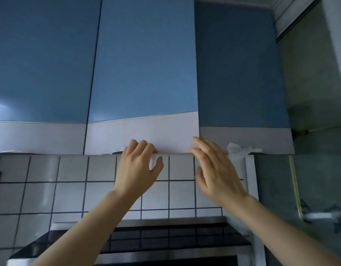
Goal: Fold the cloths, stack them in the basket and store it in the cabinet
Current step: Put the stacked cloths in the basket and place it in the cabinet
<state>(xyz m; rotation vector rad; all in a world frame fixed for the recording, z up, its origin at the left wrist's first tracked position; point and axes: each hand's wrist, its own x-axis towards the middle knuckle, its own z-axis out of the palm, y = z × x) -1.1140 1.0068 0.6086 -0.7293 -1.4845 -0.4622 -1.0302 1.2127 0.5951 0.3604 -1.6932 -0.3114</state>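
- head view, cabinet: a row of upper wall cabinets with glossy blue doors and pale lilac lower bands; the middle blue-and-lilac cabinet door (pixel 142 77) stands slightly ajar, its bottom edge tilted against its neighbours.
- head view, left hand (pixel 136 167): fingers curled over the bottom edge of the middle door, thumb apart below; it grips the door lip, nothing else.
- head view, right hand (pixel 215 169): fingers spread and flat, fingertips at the lower right corner of the same door; holds nothing. slightly blurred.
- head view, surroundings: white square-tiled wall with dark grout (pixel 69 189) below the cabinets; dark steel-trimmed appliance top (pixel 165 239) near the bottom; a scrap of crumpled white paper or tape (pixel 240 149) under the right-hand cabinet.
- task items: basket and cloths not in view; their location cannot be told.
- progress, as a judgement: the step in hand concerns the cabinet door only. whether it is being opened to receive the basket or closed after storing cannot be told; folding and stacking are unverifiable from here.
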